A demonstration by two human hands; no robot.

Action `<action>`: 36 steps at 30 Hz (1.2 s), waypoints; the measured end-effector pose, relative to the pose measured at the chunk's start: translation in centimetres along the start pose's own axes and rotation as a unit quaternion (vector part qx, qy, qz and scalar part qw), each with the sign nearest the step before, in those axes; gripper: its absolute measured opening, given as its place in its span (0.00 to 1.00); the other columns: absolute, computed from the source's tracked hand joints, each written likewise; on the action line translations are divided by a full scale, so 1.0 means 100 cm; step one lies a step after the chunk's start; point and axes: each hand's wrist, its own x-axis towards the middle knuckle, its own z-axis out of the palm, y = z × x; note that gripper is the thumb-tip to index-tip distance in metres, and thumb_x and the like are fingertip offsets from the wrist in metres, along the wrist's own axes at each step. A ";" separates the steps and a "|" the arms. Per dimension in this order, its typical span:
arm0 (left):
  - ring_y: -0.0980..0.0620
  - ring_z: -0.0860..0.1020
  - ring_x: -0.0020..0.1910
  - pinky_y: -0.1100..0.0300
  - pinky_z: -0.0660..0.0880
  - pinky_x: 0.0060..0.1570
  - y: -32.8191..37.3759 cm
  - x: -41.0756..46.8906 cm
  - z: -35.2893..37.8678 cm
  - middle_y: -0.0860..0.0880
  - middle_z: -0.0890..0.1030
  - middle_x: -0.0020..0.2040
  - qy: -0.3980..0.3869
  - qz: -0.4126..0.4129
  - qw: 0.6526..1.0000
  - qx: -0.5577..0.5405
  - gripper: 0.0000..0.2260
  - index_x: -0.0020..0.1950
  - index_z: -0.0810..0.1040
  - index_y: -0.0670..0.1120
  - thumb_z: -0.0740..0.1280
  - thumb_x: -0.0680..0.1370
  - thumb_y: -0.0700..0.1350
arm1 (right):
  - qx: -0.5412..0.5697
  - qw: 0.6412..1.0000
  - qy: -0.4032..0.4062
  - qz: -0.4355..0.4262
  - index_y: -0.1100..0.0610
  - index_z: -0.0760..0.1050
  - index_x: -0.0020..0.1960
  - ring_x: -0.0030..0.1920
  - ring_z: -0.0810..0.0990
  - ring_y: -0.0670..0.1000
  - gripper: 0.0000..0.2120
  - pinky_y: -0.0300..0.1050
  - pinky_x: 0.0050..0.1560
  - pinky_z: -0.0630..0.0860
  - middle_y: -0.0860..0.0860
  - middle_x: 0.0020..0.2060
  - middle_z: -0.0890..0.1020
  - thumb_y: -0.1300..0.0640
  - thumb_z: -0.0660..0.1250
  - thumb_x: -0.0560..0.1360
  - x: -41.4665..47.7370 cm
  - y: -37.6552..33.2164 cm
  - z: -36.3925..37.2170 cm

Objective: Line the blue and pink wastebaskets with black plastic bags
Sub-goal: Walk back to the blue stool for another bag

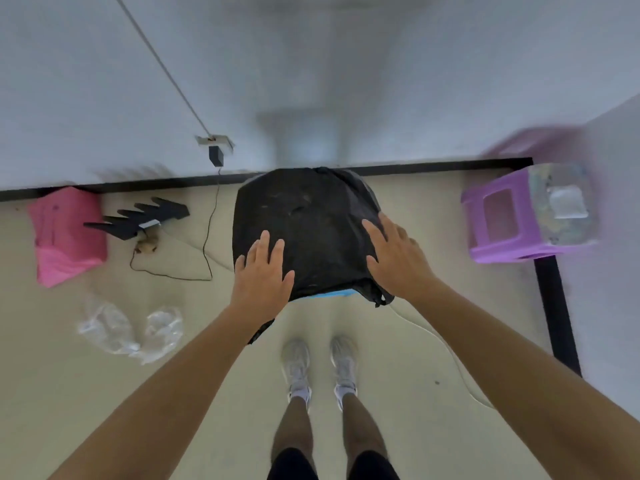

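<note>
A black plastic bag (304,226) is stretched over the blue wastebasket (334,293), of which only a thin blue strip shows at the near rim. My left hand (263,275) lies flat on the bag's near left part, fingers spread. My right hand (394,254) rests flat on the bag's right side, fingers apart. Neither hand grips the plastic. The pink wastebasket (65,233) stands at the far left by the wall, with no black bag visible on it.
Black flat pieces (138,216) and a thin cable (207,237) lie between the two baskets. Crumpled clear plastic (128,330) sits on the floor at the left. A purple stool (519,220) carrying a clear package stands at the right. My feet (318,368) are just behind the blue basket.
</note>
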 end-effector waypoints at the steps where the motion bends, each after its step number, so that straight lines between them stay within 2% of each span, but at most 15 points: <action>1: 0.41 0.55 0.77 0.41 0.60 0.72 -0.001 0.007 0.022 0.41 0.51 0.79 -0.011 -0.004 1.000 -0.001 0.29 0.78 0.54 0.46 0.56 0.81 0.57 | 0.011 1.000 -0.021 0.009 0.53 0.49 0.80 0.73 0.64 0.61 0.33 0.56 0.65 0.70 0.59 0.79 0.54 0.50 0.60 0.80 0.005 0.002 0.024; 6: 0.39 0.52 0.78 0.39 0.57 0.72 -0.020 0.039 0.132 0.40 0.55 0.79 -0.049 -0.011 0.998 0.027 0.33 0.77 0.59 0.47 0.63 0.77 0.61 | 0.069 0.994 -0.068 0.055 0.54 0.47 0.80 0.74 0.63 0.62 0.37 0.58 0.64 0.72 0.58 0.80 0.53 0.50 0.63 0.79 0.028 0.010 0.135; 8: 0.38 0.57 0.76 0.38 0.60 0.71 -0.031 0.049 0.161 0.39 0.61 0.77 -0.028 -0.012 0.999 0.024 0.29 0.74 0.67 0.47 0.67 0.76 0.58 | 0.083 0.992 -0.072 0.064 0.53 0.55 0.79 0.73 0.65 0.61 0.33 0.59 0.63 0.74 0.56 0.79 0.57 0.49 0.65 0.79 0.034 0.014 0.165; 10: 0.37 0.65 0.72 0.39 0.66 0.66 -0.039 0.053 0.176 0.39 0.70 0.72 0.012 -0.006 1.000 -0.001 0.20 0.66 0.77 0.46 0.69 0.76 0.52 | 0.110 0.991 -0.028 0.074 0.53 0.69 0.72 0.68 0.70 0.59 0.22 0.54 0.58 0.75 0.53 0.75 0.66 0.49 0.63 0.80 0.037 0.017 0.181; 11: 0.37 0.69 0.69 0.40 0.69 0.63 -0.041 0.053 0.177 0.40 0.74 0.69 0.040 -0.005 0.999 -0.015 0.15 0.61 0.81 0.45 0.68 0.77 0.50 | 0.118 0.990 0.002 0.079 0.53 0.75 0.66 0.65 0.73 0.59 0.16 0.51 0.55 0.74 0.53 0.70 0.72 0.49 0.61 0.81 0.037 0.018 0.182; 13: 0.39 0.74 0.64 0.44 0.72 0.57 -0.041 0.049 0.168 0.42 0.79 0.63 0.080 -0.018 0.996 -0.046 0.11 0.54 0.84 0.45 0.66 0.79 0.49 | 0.112 0.990 0.041 0.081 0.54 0.77 0.58 0.58 0.76 0.58 0.13 0.49 0.49 0.73 0.52 0.59 0.79 0.51 0.57 0.83 0.035 0.016 0.174; 16: 0.41 0.77 0.56 0.47 0.73 0.51 -0.034 0.043 0.130 0.45 0.82 0.56 0.116 -0.041 0.988 -0.089 0.13 0.54 0.84 0.46 0.62 0.80 0.49 | 0.112 0.987 0.074 0.088 0.56 0.73 0.54 0.48 0.77 0.59 0.11 0.51 0.42 0.69 0.54 0.47 0.80 0.54 0.53 0.84 0.029 0.003 0.138; 19: 0.40 0.77 0.49 0.47 0.73 0.47 -0.023 0.034 0.071 0.43 0.82 0.51 0.159 -0.048 0.977 -0.132 0.12 0.56 0.82 0.45 0.61 0.81 0.46 | 0.147 0.978 0.113 0.097 0.59 0.70 0.52 0.37 0.75 0.60 0.08 0.50 0.37 0.65 0.55 0.38 0.78 0.58 0.53 0.83 0.016 -0.013 0.082; 21: 0.39 0.77 0.47 0.47 0.73 0.46 -0.014 0.027 0.028 0.42 0.82 0.50 0.190 -0.056 0.969 -0.147 0.12 0.58 0.81 0.45 0.60 0.81 0.45 | 0.158 0.974 0.128 0.101 0.59 0.67 0.51 0.32 0.74 0.59 0.05 0.49 0.34 0.65 0.54 0.36 0.77 0.61 0.53 0.81 0.005 -0.021 0.040; 24: 0.40 0.77 0.47 0.47 0.73 0.48 0.005 0.015 -0.047 0.42 0.81 0.50 0.224 -0.039 0.961 -0.157 0.12 0.60 0.78 0.44 0.59 0.81 0.42 | 0.158 0.970 0.159 0.099 0.59 0.67 0.51 0.33 0.75 0.59 0.03 0.47 0.33 0.65 0.54 0.39 0.75 0.63 0.55 0.80 -0.018 -0.026 -0.031; 27: 0.38 0.76 0.49 0.46 0.72 0.47 0.026 0.009 -0.127 0.41 0.78 0.51 0.247 0.003 0.958 -0.146 0.11 0.59 0.75 0.43 0.57 0.81 0.41 | 0.160 0.961 0.212 0.080 0.57 0.68 0.51 0.33 0.76 0.59 0.10 0.46 0.34 0.64 0.52 0.38 0.72 0.51 0.55 0.82 -0.047 -0.022 -0.105; 30: 0.39 0.74 0.51 0.47 0.70 0.46 0.055 -0.001 -0.205 0.41 0.75 0.53 0.265 0.056 0.952 -0.146 0.10 0.58 0.72 0.43 0.54 0.82 0.42 | 0.128 0.962 0.235 0.053 0.53 0.67 0.52 0.33 0.73 0.54 0.25 0.47 0.33 0.69 0.50 0.42 0.74 0.31 0.55 0.76 -0.091 -0.007 -0.178; 31: 0.40 0.74 0.51 0.48 0.69 0.46 0.064 -0.001 -0.226 0.41 0.74 0.53 0.279 0.081 0.946 -0.145 0.10 0.58 0.72 0.43 0.54 0.82 0.42 | 0.112 0.964 0.235 0.051 0.52 0.66 0.53 0.34 0.74 0.54 0.27 0.48 0.34 0.72 0.50 0.43 0.75 0.28 0.56 0.74 -0.104 0.000 -0.196; 33: 0.40 0.73 0.50 0.48 0.70 0.45 0.091 -0.004 -0.267 0.41 0.74 0.52 0.316 0.158 0.925 -0.142 0.09 0.57 0.71 0.42 0.54 0.81 0.42 | 0.083 0.963 0.248 0.067 0.53 0.66 0.56 0.37 0.77 0.55 0.25 0.50 0.36 0.76 0.51 0.45 0.75 0.33 0.62 0.74 -0.139 0.015 -0.230; 36: 0.39 0.73 0.48 0.45 0.72 0.44 0.142 -0.014 -0.294 0.40 0.74 0.50 0.335 0.259 0.894 -0.147 0.08 0.56 0.71 0.41 0.56 0.81 0.41 | 0.052 0.946 0.291 0.133 0.56 0.68 0.60 0.40 0.79 0.59 0.18 0.53 0.37 0.77 0.54 0.47 0.77 0.50 0.67 0.74 -0.197 0.033 -0.248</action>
